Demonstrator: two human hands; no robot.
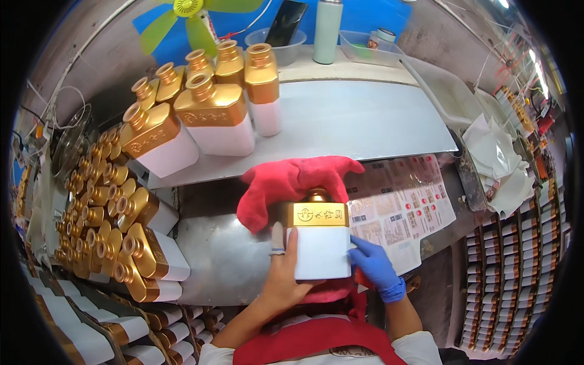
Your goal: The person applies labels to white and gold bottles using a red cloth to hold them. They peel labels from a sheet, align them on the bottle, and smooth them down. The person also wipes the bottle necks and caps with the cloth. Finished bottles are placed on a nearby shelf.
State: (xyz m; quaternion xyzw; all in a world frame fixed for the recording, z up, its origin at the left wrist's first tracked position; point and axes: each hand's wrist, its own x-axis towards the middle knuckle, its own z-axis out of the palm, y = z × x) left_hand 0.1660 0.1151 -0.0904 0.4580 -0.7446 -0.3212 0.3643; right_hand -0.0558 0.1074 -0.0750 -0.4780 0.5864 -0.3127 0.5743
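A white bottle (pixel 322 252) with a gold shoulder and neck stands nearly upright in front of me. Around its left side and lower edge wraps my left hand (pixel 285 267), bare but for pale covers on a finger. My right hand (pixel 378 267), in a blue glove, grips the right side, its fingertips partly hidden behind the bottle. Behind the gold neck a red cloth (pixel 292 176) lies bunched on the metal bench, and more red fabric shows below the bottle.
Several similar bottles (pixel 219 137) stand on a grey board (pixel 359 115). Many more lie stacked at left (pixel 146 255) and in racks at right (pixel 511 274). A sticker sheet (pixel 401 207) is on the bench. Behind are a green fan (pixel 188 7), a phone (pixel 287 23) and a flask (pixel 328 33).
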